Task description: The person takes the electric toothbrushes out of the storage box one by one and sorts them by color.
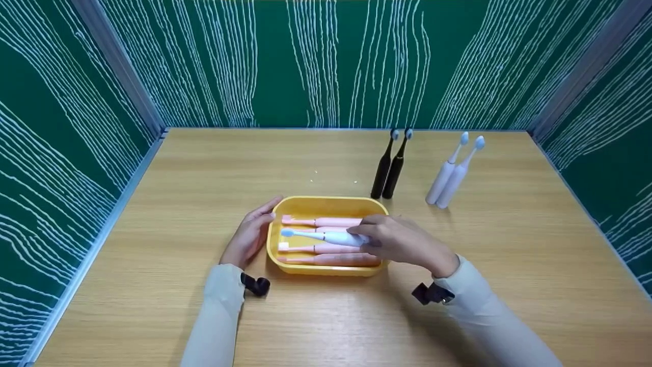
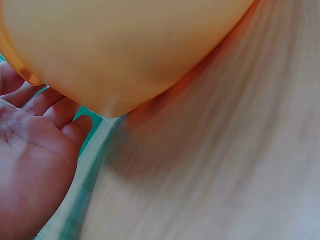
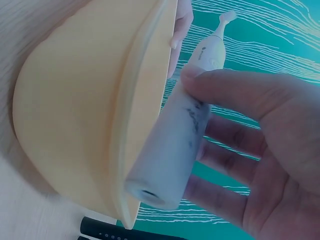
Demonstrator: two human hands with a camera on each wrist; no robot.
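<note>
A white electric toothbrush (image 1: 333, 237) with a pale blue head is pinched in my right hand (image 1: 407, 243), thumb against fingers around its handle. It lies above the yellow basket (image 1: 326, 271), head pointing left. Inside the basket several pink electric toothbrushes (image 1: 333, 248) lie side by side, partly hidden by the hand and the white one. In the right wrist view the base of the white toothbrush (image 3: 165, 170) overlaps the basket's rim (image 3: 127, 100). My left hand (image 1: 250, 234) rests against the basket's left end, its fingers loosely bent along the outside.
Two black electric toothbrushes (image 1: 389, 171) stand upright behind the basket to the right. Further right stand two white electric toothbrushes (image 1: 449, 181). Small white specks (image 1: 316, 172) lie on the wooden table (image 1: 229, 163). Green panels (image 1: 346, 61) with white lines surround the table's back and sides.
</note>
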